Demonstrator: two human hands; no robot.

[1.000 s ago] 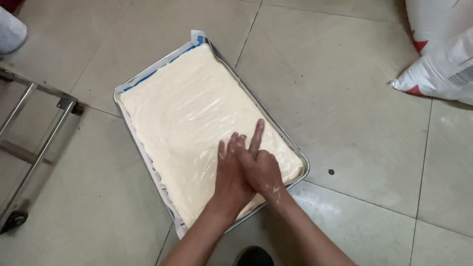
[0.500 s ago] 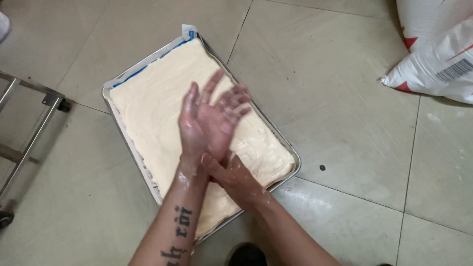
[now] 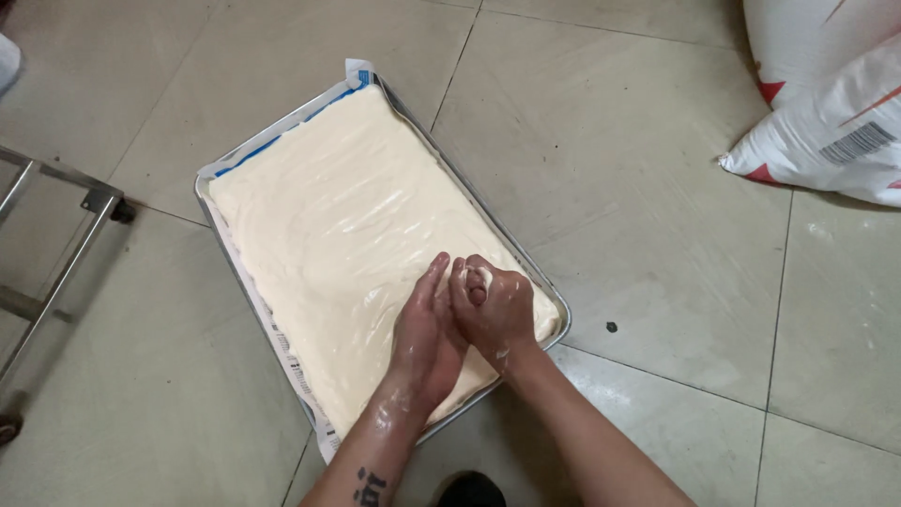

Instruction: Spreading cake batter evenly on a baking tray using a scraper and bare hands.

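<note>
A rectangular metal tray (image 3: 201, 191) lies on the tiled floor. It is lined with paper that has a blue edge (image 3: 359, 74) and is filled with smooth, pale cream batter (image 3: 328, 207). Both my hands hover over the tray's near right corner, smeared with batter. My left hand (image 3: 427, 343) is stretched out with the fingers straight and pressed against my right hand. My right hand (image 3: 497, 310) is curled into a loose fist with a dab of batter at its fingertips, touching the left hand's fingers.
White sacks (image 3: 835, 122) with red markings lie at the top right. A metal rack frame on a caster (image 3: 56, 244) stands at the left. My dark shoe (image 3: 469, 490) shows at the bottom edge, next to the tray. A small dark spot (image 3: 611, 327) marks the floor.
My hands have come back down from mid-tray to the near right corner. The left hand, raised and spread half a second ago, now lies against the curled right hand.
</note>
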